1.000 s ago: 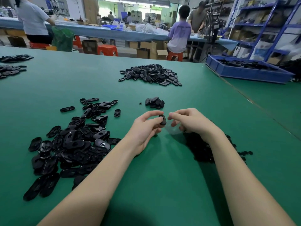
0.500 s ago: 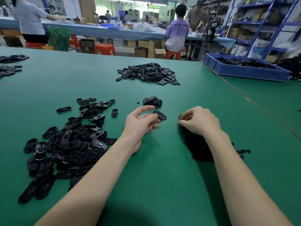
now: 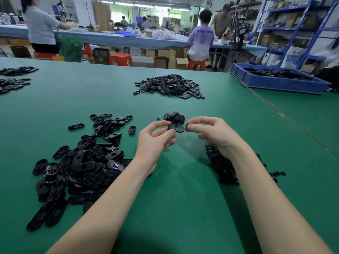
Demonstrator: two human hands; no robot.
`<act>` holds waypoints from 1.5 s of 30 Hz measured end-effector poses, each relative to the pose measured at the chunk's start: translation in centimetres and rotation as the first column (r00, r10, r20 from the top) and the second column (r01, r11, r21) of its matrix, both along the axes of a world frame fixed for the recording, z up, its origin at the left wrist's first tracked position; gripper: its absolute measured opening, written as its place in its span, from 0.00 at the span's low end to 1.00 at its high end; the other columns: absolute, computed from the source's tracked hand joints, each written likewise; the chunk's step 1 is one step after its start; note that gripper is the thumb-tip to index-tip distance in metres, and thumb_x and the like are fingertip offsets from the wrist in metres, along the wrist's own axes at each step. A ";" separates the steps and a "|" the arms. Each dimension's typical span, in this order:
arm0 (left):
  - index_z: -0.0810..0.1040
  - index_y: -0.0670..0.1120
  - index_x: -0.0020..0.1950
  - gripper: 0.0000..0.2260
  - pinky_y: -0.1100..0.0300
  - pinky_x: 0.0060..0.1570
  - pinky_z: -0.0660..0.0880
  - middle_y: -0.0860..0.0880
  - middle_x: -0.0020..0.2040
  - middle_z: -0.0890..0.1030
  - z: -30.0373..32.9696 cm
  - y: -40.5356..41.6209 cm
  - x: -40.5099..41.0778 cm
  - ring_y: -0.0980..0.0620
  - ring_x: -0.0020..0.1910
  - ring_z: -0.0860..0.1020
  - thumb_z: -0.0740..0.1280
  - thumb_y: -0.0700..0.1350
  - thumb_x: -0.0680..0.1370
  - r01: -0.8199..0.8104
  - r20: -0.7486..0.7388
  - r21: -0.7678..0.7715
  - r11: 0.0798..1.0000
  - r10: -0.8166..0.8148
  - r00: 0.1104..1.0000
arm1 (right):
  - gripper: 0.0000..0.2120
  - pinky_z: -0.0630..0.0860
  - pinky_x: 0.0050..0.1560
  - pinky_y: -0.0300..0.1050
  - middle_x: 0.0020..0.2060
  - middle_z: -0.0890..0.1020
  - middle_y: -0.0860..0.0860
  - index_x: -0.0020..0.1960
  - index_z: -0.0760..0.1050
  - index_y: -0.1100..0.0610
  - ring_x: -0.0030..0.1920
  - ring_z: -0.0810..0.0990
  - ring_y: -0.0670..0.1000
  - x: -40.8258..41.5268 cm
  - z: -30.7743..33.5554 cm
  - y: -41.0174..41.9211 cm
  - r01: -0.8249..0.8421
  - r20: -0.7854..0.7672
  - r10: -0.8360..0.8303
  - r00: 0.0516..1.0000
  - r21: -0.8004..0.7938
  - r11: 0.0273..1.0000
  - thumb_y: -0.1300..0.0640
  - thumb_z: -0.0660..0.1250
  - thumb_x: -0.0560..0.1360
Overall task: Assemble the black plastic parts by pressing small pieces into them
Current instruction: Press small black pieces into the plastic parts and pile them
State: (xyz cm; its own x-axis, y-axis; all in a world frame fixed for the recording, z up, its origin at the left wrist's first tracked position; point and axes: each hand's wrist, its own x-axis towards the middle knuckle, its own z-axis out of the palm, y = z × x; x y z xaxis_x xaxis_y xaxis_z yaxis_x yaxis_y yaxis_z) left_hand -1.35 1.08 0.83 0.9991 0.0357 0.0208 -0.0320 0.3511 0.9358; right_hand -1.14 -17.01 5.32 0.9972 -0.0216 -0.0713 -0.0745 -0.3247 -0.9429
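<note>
Two hands meet above the green table (image 3: 183,189): our left hand (image 3: 156,138) pinches a black oval part (image 3: 176,128) between thumb and fingers, while our right hand (image 3: 211,132) pinches a small black piece (image 3: 187,126) just beside its end. Loose oval parts (image 3: 82,162) lie left.

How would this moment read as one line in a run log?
left hand: pinches oval black part | right hand: pinches small piece beside part | piece not yet pressed in
</note>
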 end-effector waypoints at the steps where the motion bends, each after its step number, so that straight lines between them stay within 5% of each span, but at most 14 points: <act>1: 0.81 0.42 0.54 0.09 0.65 0.40 0.79 0.47 0.40 0.86 0.0 0.0 0.0 0.53 0.39 0.84 0.72 0.32 0.76 0.000 0.013 -0.015 1.000 0.000 1.000 | 0.03 0.63 0.26 0.33 0.36 0.85 0.44 0.44 0.87 0.45 0.35 0.70 0.47 0.0 0.0 0.3 -0.015 -0.004 0.015 1.000 0.020 1.000 0.53 0.78 0.72; 21: 0.81 0.42 0.52 0.10 0.63 0.45 0.80 0.47 0.42 0.87 -0.5 0.0 -0.3 0.51 0.41 0.85 0.73 0.30 0.74 -0.065 0.183 0.025 0.998 0.059 0.981 | 0.06 0.61 0.25 0.33 0.46 0.88 0.49 0.47 0.87 0.50 0.29 0.72 0.44 0.2 -0.3 1.0 -0.045 -0.078 0.061 0.995 0.192 0.980 0.55 0.79 0.70; 25: 0.81 0.43 0.52 0.10 0.61 0.45 0.81 0.46 0.43 0.87 -0.6 0.1 -0.2 0.51 0.43 0.85 0.73 0.31 0.74 -0.075 0.201 0.055 0.996 0.063 0.977 | 0.03 0.63 0.26 0.33 0.43 0.86 0.43 0.45 0.88 0.46 0.36 0.72 0.47 0.1 -0.2 1.3 0.013 -0.071 -0.005 0.997 0.110 0.994 0.53 0.78 0.71; 33: 0.82 0.48 0.51 0.11 0.58 0.48 0.82 0.46 0.46 0.87 -0.6 0.5 -0.1 0.49 0.47 0.85 0.74 0.33 0.74 -0.056 0.271 0.140 0.989 0.016 0.962 | 0.03 0.60 0.24 0.33 0.36 0.81 0.44 0.43 0.87 0.47 0.29 0.67 0.45 0.0 -0.1 1.8 0.047 -0.040 -0.045 0.998 0.053 0.997 0.53 0.79 0.70; 45: 0.82 0.48 0.50 0.12 0.59 0.51 0.81 0.49 0.44 0.87 -0.3 0.2 -0.2 0.49 0.45 0.85 0.74 0.32 0.74 -0.050 0.284 0.190 0.981 -0.006 0.959 | 0.05 0.60 0.24 0.35 0.40 0.83 0.46 0.45 0.87 0.49 0.34 0.69 0.46 -0.2 -0.2 2.1 0.072 -0.060 -0.068 0.996 0.069 0.995 0.52 0.79 0.70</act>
